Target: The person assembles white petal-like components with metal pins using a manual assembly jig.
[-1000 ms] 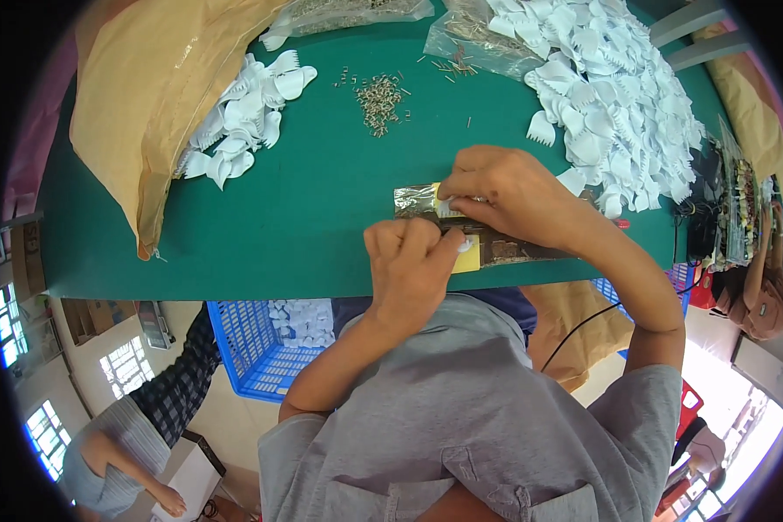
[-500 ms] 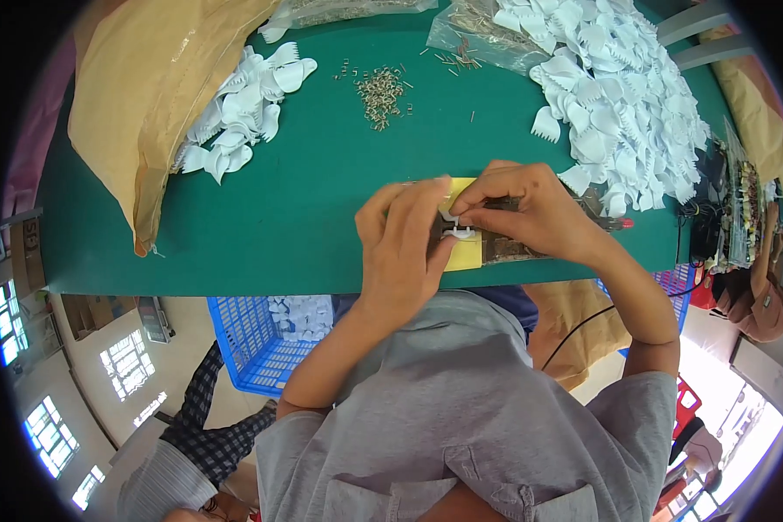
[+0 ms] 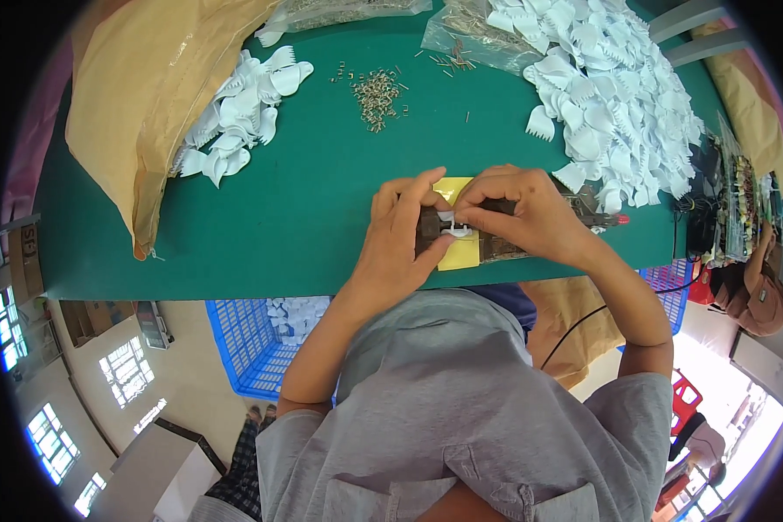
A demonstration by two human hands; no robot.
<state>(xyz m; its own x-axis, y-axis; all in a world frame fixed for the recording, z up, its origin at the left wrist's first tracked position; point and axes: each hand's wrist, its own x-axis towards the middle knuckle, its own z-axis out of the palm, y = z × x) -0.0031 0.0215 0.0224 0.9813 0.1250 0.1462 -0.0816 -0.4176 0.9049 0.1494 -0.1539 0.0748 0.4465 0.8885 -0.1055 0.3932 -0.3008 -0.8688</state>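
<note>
L hand [image 3: 393, 233] has shifted up/left vs a sec ago, fingers parted; R hand [image 3: 539, 217] pinched. Can't tell if either grips the white piece [image 3: 458, 232] btwn them on yellow strip [image 3: 464, 255]. Prob light, stiff plastic; hold edges.

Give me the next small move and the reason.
Perhaps press lightly on the white piece with the right hand while the left hand steadies it: both hands crowd close around it beside the yellow pad, partly hiding how it sits.

white pieces [image 3: 613, 113]: smooth plastic | clips [image 3: 375, 97]: shiny metal | basket [image 3: 236, 341]: plastic | shirt [image 3: 487, 383]: matt cloth | tabletop [image 3: 322, 204]: smooth, matt
</note>
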